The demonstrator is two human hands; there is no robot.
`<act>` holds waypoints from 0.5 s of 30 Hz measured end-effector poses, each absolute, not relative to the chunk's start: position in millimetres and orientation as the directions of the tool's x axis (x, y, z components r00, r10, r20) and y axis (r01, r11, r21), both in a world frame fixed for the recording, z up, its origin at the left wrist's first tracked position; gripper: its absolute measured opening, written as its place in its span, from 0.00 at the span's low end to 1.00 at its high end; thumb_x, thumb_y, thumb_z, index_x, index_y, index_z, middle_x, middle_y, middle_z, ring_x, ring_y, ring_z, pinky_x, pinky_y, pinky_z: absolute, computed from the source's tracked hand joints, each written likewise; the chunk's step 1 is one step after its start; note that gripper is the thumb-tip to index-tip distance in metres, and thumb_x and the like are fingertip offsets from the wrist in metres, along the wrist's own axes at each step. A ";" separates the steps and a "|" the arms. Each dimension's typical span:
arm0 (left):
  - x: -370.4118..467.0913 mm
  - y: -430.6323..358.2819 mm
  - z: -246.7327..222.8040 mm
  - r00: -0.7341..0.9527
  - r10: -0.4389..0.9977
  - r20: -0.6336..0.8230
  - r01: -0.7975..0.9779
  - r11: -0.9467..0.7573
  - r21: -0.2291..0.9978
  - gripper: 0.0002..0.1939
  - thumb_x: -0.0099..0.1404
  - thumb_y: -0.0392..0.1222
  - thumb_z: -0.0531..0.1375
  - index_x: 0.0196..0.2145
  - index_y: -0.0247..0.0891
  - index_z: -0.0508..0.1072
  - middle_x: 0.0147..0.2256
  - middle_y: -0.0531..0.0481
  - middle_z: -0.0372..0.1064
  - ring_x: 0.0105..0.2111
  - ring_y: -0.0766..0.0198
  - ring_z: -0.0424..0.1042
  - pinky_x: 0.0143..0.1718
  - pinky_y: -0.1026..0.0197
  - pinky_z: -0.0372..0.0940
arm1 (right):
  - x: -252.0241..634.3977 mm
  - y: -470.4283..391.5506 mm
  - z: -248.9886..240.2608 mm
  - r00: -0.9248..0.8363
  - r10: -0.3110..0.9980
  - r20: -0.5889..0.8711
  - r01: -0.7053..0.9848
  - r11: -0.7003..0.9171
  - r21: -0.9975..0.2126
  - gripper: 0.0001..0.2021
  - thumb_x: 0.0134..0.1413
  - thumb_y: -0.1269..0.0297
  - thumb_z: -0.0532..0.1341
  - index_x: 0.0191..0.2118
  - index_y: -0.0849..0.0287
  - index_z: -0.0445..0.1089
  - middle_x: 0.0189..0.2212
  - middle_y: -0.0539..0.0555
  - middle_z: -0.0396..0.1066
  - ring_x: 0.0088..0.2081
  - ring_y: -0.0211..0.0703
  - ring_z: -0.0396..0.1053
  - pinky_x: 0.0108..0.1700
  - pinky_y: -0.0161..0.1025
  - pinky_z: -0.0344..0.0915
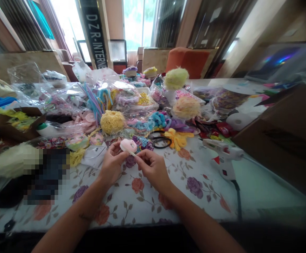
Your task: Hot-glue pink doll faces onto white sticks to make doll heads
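Observation:
My left hand (112, 162) has its thumb and fingers closed around a small pale pink doll head (129, 144) with a painted eye. My right hand (154, 170) pinches the end of a thin pale strip (129, 152) lying against the lower edge of the doll head; whether the strip is attached cannot be made out. Both hands meet above a flowered tablecloth (139, 207). Just behind them are small multicoloured beads or loops (144, 143), a black looped handle (161, 140) and a yellow fuzzy bundle (178, 138).
A white glue gun (223, 158) with a dark cord stands at the right, beside a cardboard box (282, 137). Yarn balls (112, 122), plastic bags (63, 98) and blue fuzzy strands (158, 120) crowd the table's back. A pale fluffy ball (13, 160) lies at left.

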State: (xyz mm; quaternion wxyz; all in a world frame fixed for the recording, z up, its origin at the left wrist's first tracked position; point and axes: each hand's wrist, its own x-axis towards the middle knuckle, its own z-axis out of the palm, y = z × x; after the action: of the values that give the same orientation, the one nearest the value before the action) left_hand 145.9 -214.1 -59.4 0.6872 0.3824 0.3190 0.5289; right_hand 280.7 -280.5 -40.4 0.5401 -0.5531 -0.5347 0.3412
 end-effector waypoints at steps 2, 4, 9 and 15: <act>144.9 -212.9 -58.4 0.264 0.962 -0.065 -0.479 0.190 0.857 0.23 0.47 0.34 0.70 0.41 0.37 0.70 0.39 0.48 0.73 0.39 0.64 0.73 0.39 0.64 0.65 | 281.7 -279.7 -39.0 0.212 0.959 0.188 0.200 0.145 -0.969 0.09 0.53 0.60 0.60 0.26 0.59 0.67 0.16 0.46 0.64 0.18 0.33 0.57 0.20 0.31 0.54; 144.0 -212.2 -57.0 0.282 0.955 -0.089 -0.474 0.219 0.853 0.23 0.46 0.33 0.71 0.40 0.36 0.70 0.37 0.49 0.73 0.37 0.65 0.73 0.38 0.65 0.66 | 282.4 -278.8 -38.0 0.218 0.961 0.172 0.188 0.132 -0.973 0.09 0.52 0.60 0.61 0.26 0.59 0.67 0.18 0.46 0.64 0.19 0.34 0.58 0.21 0.31 0.55; 142.7 -213.1 -56.2 0.304 0.945 -0.122 -0.503 0.268 0.822 0.22 0.47 0.32 0.70 0.40 0.37 0.69 0.37 0.50 0.73 0.36 0.66 0.73 0.39 0.65 0.67 | 283.6 -276.4 -39.7 0.190 0.945 0.267 0.269 0.212 -0.940 0.06 0.52 0.65 0.60 0.27 0.59 0.67 0.27 0.51 0.69 0.28 0.37 0.66 0.29 0.33 0.63; 142.3 -215.6 -57.2 0.390 0.915 -0.105 -0.521 0.314 0.794 0.20 0.51 0.33 0.68 0.41 0.39 0.67 0.39 0.50 0.72 0.39 0.63 0.73 0.43 0.60 0.67 | 285.2 -275.2 -44.0 0.146 0.923 0.355 0.354 0.286 -0.890 0.06 0.53 0.68 0.59 0.26 0.58 0.66 0.31 0.53 0.70 0.34 0.42 0.68 0.34 0.36 0.66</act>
State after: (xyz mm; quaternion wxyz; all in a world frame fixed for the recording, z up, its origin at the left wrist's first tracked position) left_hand 142.3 -215.6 -57.2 0.7588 0.3456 0.2846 0.4731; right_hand 285.2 -275.2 -44.0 0.5355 -0.5349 -0.5970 0.2658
